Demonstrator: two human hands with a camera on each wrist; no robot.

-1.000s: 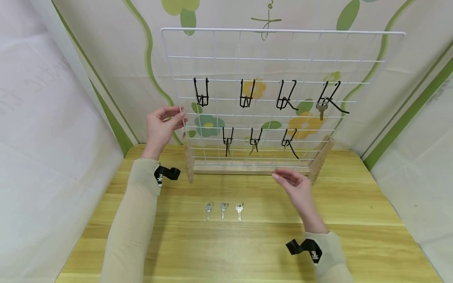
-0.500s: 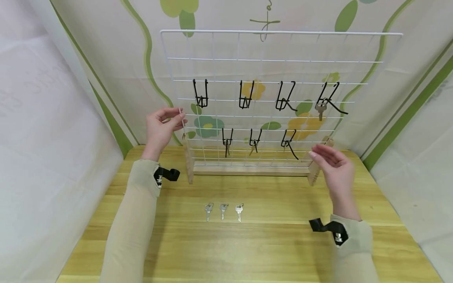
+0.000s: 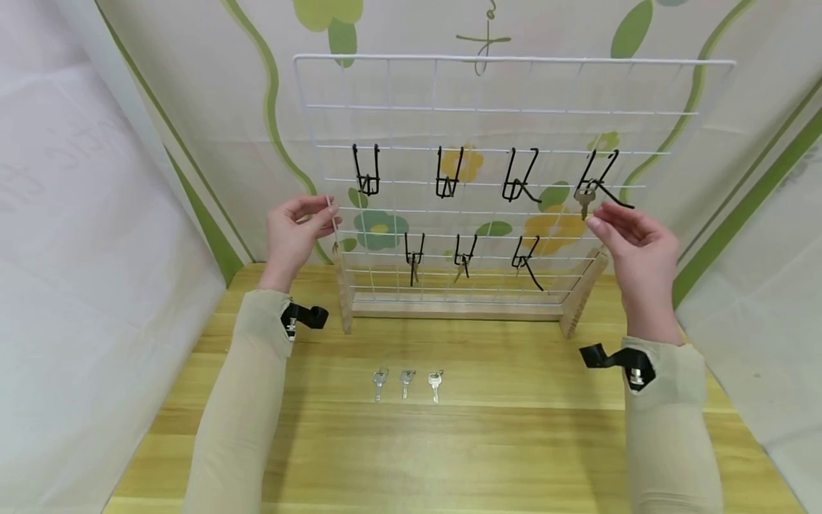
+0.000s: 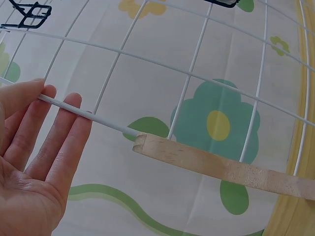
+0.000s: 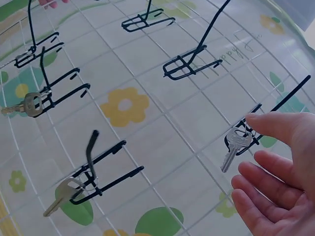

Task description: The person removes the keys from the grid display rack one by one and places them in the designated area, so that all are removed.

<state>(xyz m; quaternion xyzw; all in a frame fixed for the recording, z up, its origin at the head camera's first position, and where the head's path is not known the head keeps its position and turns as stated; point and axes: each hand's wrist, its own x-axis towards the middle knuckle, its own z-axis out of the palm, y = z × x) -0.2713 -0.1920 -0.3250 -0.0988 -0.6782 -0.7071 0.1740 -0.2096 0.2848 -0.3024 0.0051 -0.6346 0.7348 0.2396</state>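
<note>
hanging key (image 3: 583,200) just beside right fingers (image 3: 602,223)

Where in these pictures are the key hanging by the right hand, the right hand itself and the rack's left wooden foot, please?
hanging key (image 5: 232,147), right wrist view, on its head.
right hand (image 3: 636,239), head view, on its back.
wooden foot (image 4: 216,167), left wrist view, on its upper side.
</note>
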